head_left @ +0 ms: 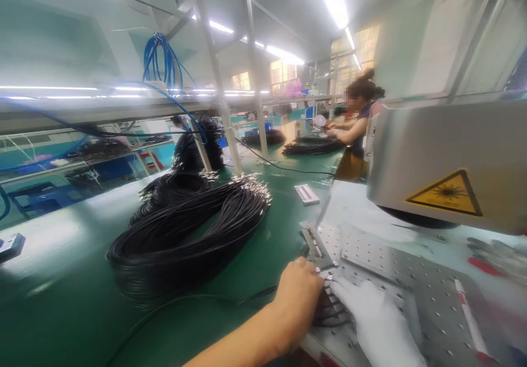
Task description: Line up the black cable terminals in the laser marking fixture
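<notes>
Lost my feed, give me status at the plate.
Left hand bare, right hand gloved, both pressing black wires onto perforated metal plate. Big wire bundle lies left on green table.

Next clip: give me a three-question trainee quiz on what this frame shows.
1. True or false: the right hand wears a white glove, and the left hand is bare.
2. Where do both hands rest? A) on the big coil of black cables B) at a small bunch of black wires on the perforated metal plate C) on the grey machine housing
3. What colour is the warning label on that housing?

Key: 1 true. 2 B. 3 yellow with a black symbol.
</notes>
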Demonstrator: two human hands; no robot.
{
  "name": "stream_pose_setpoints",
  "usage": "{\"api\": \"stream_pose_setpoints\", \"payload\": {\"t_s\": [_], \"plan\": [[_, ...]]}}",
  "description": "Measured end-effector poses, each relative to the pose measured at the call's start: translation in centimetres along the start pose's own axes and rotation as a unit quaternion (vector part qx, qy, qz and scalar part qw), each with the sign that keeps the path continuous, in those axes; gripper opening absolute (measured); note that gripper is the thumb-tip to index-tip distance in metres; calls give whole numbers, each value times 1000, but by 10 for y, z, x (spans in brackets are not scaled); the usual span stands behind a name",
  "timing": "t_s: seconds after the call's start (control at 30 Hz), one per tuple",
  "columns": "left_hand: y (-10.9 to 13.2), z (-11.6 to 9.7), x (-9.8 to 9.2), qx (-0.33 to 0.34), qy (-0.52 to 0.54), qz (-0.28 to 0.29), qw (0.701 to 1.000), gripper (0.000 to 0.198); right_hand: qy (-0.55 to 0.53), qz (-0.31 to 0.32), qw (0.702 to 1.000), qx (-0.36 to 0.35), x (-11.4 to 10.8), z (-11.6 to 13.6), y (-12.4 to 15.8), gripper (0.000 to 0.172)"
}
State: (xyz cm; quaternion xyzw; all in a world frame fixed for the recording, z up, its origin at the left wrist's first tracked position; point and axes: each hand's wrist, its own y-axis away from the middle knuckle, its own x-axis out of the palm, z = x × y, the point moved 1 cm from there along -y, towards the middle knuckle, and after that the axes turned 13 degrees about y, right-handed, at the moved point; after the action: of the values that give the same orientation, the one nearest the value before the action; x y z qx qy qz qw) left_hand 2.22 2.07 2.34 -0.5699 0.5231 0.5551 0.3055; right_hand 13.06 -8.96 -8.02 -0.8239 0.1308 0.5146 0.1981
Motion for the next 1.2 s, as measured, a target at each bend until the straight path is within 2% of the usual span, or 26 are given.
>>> {"api": "stream_pose_setpoints", "payload": {"t_s": [0.1,0.2,0.33,0.43,0.5,0.6,0.67,0.8,1.0,1.2], "plan": [[-2,7,11,15,-10,-11,1000,14,-16,14,1000,17,-8,-3,-1,57],[-2,15,24,38,-9,-43,998,21,-28,-3,1000,14,-14,-5,-1,57],[-1,22,29,61,13,-53,997,25,-108,-39,993,18,-6,-8,2,57],[-1,22,21,69,27,-44,996,21,-238,-120,964,0,9,-16,6,60],[0,19,13,69,29,-54,996,18,-312,-152,937,20,21,-23,8,65],[0,14,6,75,38,-75,994,25,-408,-153,896,82,32,-30,11,71],[0,11,6,93,51,-71,992,26,-447,-141,879,89,34,-31,11,70],[0,7,14,127,78,-33,988,26,-435,-154,883,85,35,-31,6,67],[-6,3,19,158,77,-20,984,29,-396,-173,900,56,45,-30,4,66],[-9,-3,21,203,-36,0,979,27,-390,-127,909,73,22,-25,8,71]]}}
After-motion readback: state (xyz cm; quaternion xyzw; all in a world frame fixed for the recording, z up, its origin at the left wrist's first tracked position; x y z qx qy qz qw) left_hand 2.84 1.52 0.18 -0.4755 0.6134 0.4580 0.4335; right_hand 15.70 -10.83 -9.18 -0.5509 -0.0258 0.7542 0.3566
